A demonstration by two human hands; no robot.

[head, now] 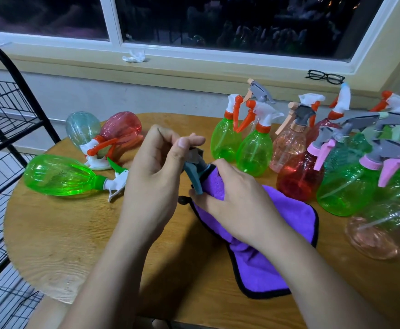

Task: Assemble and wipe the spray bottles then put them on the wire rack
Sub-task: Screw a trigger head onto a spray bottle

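Over the middle of the round wooden table (80,245), my left hand (154,176) pinches the top of a grey-blue spray head (195,169). My right hand (237,200) grips the bottle below that head through a purple cloth (260,264), which wraps and hides the bottle's body. The cloth's loose end trails on the table toward me. A green bottle (59,175) lies on its side at the left. Behind it lie a pale teal bottle (82,127) and a red bottle (120,129).
A black wire rack (2,129) stands left of the table. Several assembled bottles stand crowded at the right, among them two green ones (253,153) and a red one (298,179). Glasses (325,77) and a crumpled tissue (134,57) lie on the window sill.
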